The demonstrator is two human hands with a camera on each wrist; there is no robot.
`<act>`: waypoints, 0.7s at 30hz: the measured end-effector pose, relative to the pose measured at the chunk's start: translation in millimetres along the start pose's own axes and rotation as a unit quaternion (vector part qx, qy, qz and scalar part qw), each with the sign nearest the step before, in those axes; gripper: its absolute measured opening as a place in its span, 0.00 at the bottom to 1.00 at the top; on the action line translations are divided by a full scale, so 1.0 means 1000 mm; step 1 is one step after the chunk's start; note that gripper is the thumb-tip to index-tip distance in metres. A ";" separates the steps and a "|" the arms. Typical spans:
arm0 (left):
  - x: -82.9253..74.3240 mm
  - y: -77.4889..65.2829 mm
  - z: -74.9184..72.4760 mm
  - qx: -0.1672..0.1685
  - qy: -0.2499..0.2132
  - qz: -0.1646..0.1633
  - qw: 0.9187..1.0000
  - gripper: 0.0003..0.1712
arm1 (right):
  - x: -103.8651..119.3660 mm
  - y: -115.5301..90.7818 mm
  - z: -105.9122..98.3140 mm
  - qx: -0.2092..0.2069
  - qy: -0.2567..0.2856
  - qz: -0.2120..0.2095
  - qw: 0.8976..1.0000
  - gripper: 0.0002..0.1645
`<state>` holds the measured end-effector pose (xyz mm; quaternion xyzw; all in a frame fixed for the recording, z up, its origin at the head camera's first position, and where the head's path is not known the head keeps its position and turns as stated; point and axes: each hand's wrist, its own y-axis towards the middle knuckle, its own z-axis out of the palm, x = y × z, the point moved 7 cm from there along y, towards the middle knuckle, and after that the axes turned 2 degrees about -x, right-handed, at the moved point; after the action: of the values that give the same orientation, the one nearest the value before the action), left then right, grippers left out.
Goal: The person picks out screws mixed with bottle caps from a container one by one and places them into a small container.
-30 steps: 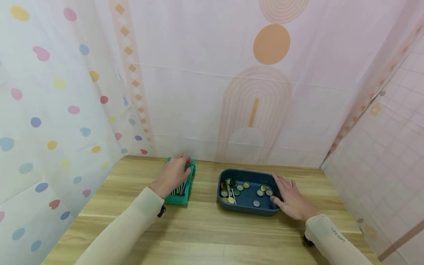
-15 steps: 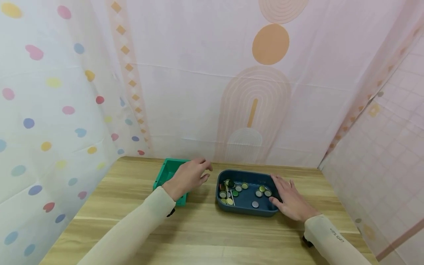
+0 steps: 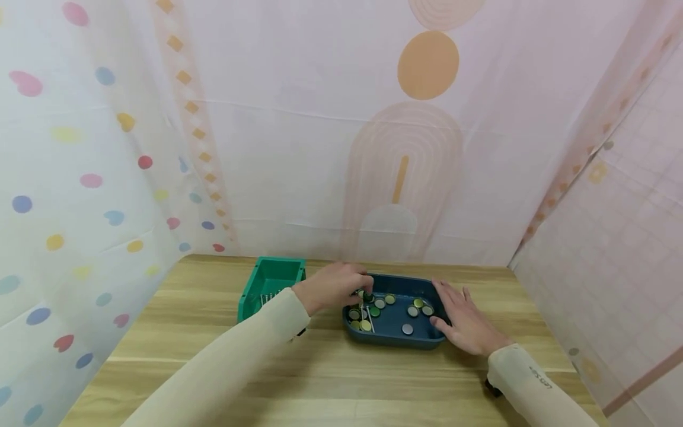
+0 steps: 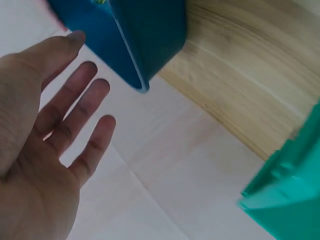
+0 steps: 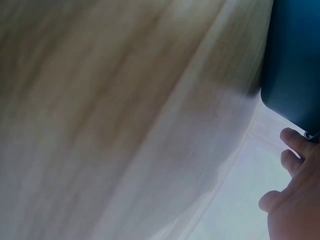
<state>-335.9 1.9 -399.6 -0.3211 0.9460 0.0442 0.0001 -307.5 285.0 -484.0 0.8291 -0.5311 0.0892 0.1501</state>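
A dark blue tray (image 3: 395, 341) holds several bottle caps (image 3: 408, 329) and a few screws (image 3: 370, 318). My left hand (image 3: 336, 287) is over its left end, fingertips pointing down among the caps and screws. In the left wrist view the thumb and fingers (image 4: 82, 100) are spread loosely by the tray wall (image 4: 145, 40), with nothing between them. My right hand (image 3: 466, 320) rests on the tray's right rim, fingers stretched along the far corner and thumb over the edge. The right wrist view shows its fingers (image 5: 295, 142) at the rim.
To the left stands a green bin (image 3: 248, 302) with several screws (image 3: 269, 296) inside, partly hidden by my left sleeve (image 3: 240, 344). The wooden table (image 3: 341, 385) meets a patterned curtain (image 3: 299, 178) at its far edge.
My left hand has moved right, from over the green bin to the blue tray's left end, uncovering more of the bin. My right hand stays on the tray rim. The head view has shifted slightly.
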 end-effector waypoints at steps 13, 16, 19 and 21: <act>-0.033 0.036 0.032 0.151 0.077 0.056 0.984 0.14 | 0.008 -0.004 0.004 -0.003 0.007 -0.008 1.000 0.55; -0.040 0.034 0.031 0.172 0.095 0.050 0.979 0.19 | 0.011 -0.005 0.004 0.001 0.009 -0.005 1.000 0.54; -0.046 0.029 0.027 0.181 0.098 0.042 0.978 0.22 | 0.014 -0.004 0.004 0.002 0.009 -0.009 1.000 0.53; -0.050 0.027 0.025 0.186 0.097 0.038 0.977 0.23 | 0.015 -0.003 0.004 0.002 0.010 -0.010 1.000 0.53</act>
<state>-313.4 56.0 -420.4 -0.2818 0.9448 -0.1636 -0.0340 -298.1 271.7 -483.6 0.8336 -0.5214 0.0971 0.1540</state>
